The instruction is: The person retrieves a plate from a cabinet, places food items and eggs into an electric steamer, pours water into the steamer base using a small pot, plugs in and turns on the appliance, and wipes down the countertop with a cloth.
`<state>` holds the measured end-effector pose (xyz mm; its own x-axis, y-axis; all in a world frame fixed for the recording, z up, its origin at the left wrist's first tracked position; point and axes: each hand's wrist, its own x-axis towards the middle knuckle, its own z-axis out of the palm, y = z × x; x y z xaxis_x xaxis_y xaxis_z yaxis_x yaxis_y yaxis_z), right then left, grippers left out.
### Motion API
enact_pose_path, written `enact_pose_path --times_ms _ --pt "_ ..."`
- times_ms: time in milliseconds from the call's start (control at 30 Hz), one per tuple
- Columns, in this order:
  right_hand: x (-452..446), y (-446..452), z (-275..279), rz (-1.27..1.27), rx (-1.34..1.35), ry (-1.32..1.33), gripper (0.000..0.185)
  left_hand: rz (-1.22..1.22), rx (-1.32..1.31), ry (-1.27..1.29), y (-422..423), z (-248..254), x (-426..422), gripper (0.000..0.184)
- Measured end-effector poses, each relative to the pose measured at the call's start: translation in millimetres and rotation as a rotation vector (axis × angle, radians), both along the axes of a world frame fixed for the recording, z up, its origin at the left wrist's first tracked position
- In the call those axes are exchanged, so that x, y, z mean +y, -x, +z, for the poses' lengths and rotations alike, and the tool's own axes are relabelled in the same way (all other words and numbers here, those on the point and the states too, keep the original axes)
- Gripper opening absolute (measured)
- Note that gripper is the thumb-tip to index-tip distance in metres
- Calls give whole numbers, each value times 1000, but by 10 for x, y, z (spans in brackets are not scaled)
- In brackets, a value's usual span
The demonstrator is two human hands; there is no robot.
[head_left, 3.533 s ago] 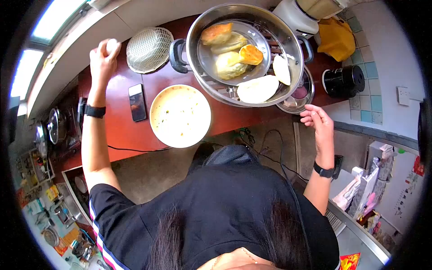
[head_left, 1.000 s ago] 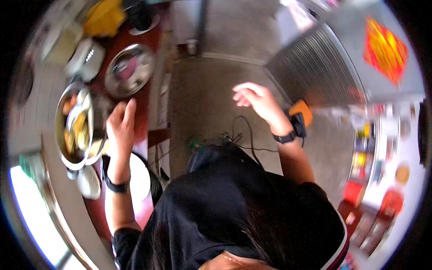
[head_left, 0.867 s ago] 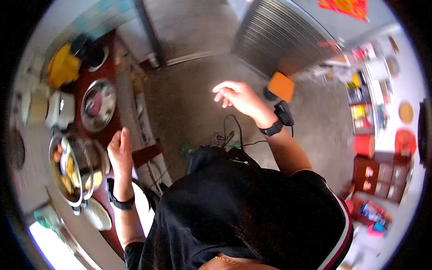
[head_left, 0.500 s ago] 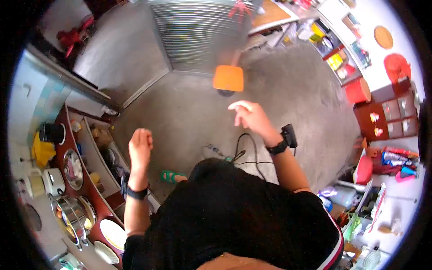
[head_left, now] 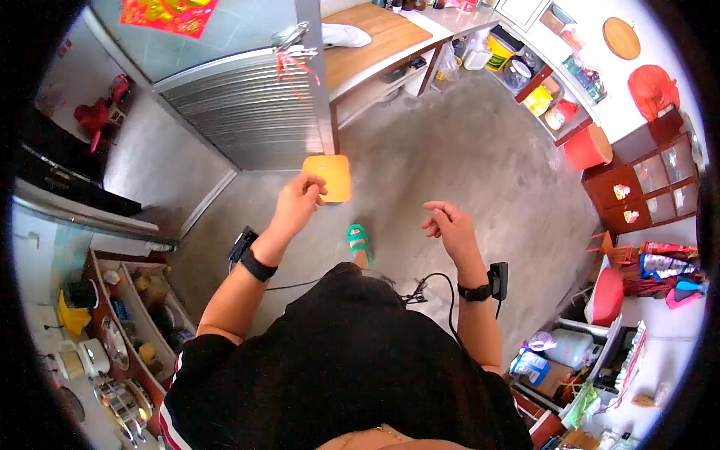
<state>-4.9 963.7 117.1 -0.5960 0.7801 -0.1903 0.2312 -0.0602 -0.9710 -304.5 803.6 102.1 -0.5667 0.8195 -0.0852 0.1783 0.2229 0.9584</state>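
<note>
My left hand [head_left: 299, 201] is raised over the floor, its loosely bent fingers partly apart and in front of the orange stool [head_left: 338, 175]. Nothing shows between these fingers. To the right, my right hand [head_left: 452, 229] hovers with the palm turned inward and the fingers loosely bent and apart, holding nothing visible. Each wrist has a black band with a small device. Below and between the hands, a foot in a green sandal [head_left: 358, 240] steps on the grey floor [head_left: 420, 165]. A black cable runs near my waist.
A metal-framed door [head_left: 247, 112] stands ahead left beside a doorway. A wooden board [head_left: 382, 37] lies on a counter behind it. At lower left, a steel pot [head_left: 120, 397] stands on the red counter. Shelves, a red bin [head_left: 587, 147] and a cabinet line the right side.
The view has swung right, away from the counter with the pot and white bowl, towards the door and open floor. My left hand has moved over the stool; the white thing earlier in it no longer shows.
</note>
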Motion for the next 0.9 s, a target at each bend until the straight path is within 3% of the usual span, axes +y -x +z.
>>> enact_pose_path --times_ms 200,400,633,667,833,900 --pt "1725 535 116 25 -107 -74 24 -5 -128 -53 415 -408 1846 18" --pt "3192 1507 553 192 -89 -149 25 98 -89 -6 926 -297 3250 20" --pt "4861 2995 207 582 -107 -223 23 324 -133 6 1685 -619 4401 29" --pt "5127 3284 156 652 -112 -251 22 388 -118 -33 1713 -482 4519 30" --pt "6048 4551 -327 948 69 -745 20 622 -274 -84 2092 -747 5134 27" --pt "6203 5011 -449 1025 -53 -892 24 701 -298 -61 2151 -674 5339 27"
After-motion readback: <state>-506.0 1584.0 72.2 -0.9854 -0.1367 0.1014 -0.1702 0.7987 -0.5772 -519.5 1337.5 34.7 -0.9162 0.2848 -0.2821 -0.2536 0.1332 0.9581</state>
